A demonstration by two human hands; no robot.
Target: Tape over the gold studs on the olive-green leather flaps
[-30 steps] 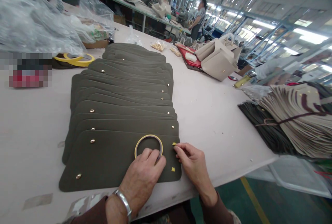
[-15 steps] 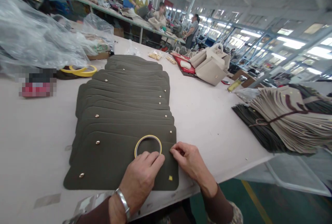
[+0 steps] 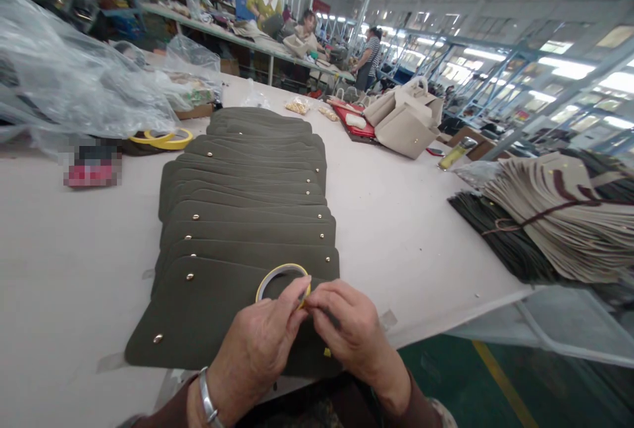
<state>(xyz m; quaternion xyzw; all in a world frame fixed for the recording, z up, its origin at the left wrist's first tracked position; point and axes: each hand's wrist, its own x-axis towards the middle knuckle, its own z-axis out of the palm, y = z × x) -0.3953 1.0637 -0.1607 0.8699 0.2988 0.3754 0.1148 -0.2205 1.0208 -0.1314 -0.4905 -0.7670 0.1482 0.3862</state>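
Observation:
My left hand (image 3: pixel 265 342) grips a narrow roll of yellow tape (image 3: pixel 268 279), held upright above the front panel. At the roll's right edge, the fingertips of my right hand (image 3: pixel 349 325) are pinched together on the tape; the exact bit between them is hidden. Below both hands lies a dark olive flat panel (image 3: pixel 212 309) with rounded corners and gold-coloured studs. More such panels (image 3: pixel 247 180) overlap behind it in a fanned row. A small yellow tape piece (image 3: pixel 327 352) sticks to the front panel's right end, partly covered by my right hand.
Clear plastic sheeting (image 3: pixel 79 71) and more yellow tape rolls (image 3: pixel 168 140) are at the left. Beige bags (image 3: pixel 406 117), a bottle (image 3: pixel 456 152) and a tied stack of beige and dark pieces (image 3: pixel 559 216) stand right. People work at a far table (image 3: pixel 222 35).
My right hand has moved left from the panel's right edge to the tape roll. My left hand has turned, its thumb now up against the roll. The view has shifted slightly.

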